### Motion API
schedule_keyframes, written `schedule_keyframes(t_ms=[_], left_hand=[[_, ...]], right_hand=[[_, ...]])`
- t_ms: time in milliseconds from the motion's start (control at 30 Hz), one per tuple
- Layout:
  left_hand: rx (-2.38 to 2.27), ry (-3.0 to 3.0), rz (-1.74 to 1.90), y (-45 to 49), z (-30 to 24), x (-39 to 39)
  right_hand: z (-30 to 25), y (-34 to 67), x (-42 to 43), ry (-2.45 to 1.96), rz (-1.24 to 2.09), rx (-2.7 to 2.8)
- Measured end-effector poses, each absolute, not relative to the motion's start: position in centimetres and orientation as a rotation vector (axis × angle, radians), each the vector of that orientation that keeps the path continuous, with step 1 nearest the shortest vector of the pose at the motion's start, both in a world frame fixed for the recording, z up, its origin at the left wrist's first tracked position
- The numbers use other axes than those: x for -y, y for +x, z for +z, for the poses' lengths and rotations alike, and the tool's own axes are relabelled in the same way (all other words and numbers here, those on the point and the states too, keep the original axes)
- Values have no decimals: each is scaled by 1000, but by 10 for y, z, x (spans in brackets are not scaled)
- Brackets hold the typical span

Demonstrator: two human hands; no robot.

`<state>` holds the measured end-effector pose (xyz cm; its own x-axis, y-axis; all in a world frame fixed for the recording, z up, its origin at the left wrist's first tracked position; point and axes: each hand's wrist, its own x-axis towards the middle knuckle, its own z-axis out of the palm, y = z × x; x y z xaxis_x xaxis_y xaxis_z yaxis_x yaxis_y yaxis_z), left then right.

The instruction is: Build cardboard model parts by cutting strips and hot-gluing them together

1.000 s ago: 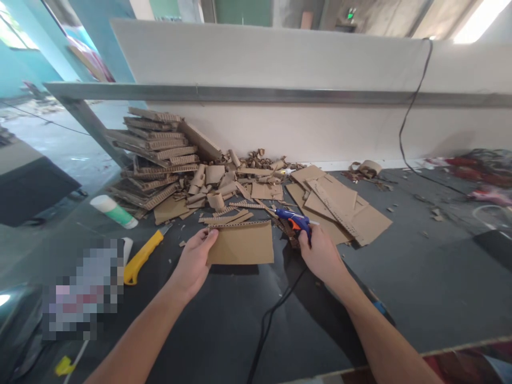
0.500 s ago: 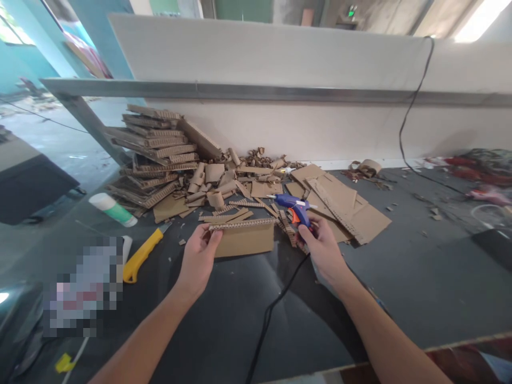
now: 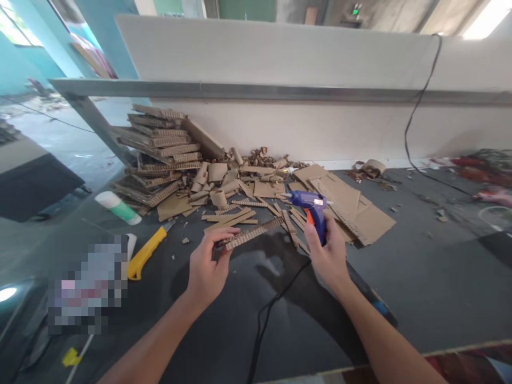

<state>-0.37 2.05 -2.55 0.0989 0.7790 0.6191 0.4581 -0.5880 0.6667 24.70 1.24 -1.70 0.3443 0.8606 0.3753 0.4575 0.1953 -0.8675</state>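
My left hand (image 3: 210,262) pinches a cardboard piece (image 3: 255,233) by its left end, thumb below and fingers on top. The piece is tilted so that its ribbed corrugated edge faces me, and its flat face is mostly out of sight. In my right hand (image 3: 328,255) is a blue hot glue gun (image 3: 309,201), gripped by its handle, with the thumb beside the orange trigger. Its nozzle points left, above and apart from the right end of the cardboard piece. A black cord (image 3: 267,312) runs from below my right hand towards the front edge.
Stacked cardboard panels (image 3: 160,144) stand at the back left beside loose cardboard scraps (image 3: 224,184). Flat cardboard sheets (image 3: 370,216) lie right of centre. A yellow utility knife (image 3: 146,253), a white-green tube (image 3: 118,208) and a blurred-out object (image 3: 88,288) are on the left.
My left hand has tilted the cardboard piece, turning its flat face from view and its ribbed edge towards me. The glue gun has moved slightly right and looks closer, lifted higher.
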Motion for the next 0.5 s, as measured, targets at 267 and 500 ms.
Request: schedule_keyframes(t_ms=[267, 500], left_hand=[[-1354, 2206, 1537, -3, -16, -20], [-1400, 2262, 1548, -1, -16, -17]], right_hand=[[-18, 239, -6, -1483, 330, 1426], [-23, 232, -4, -1405, 146, 1602]])
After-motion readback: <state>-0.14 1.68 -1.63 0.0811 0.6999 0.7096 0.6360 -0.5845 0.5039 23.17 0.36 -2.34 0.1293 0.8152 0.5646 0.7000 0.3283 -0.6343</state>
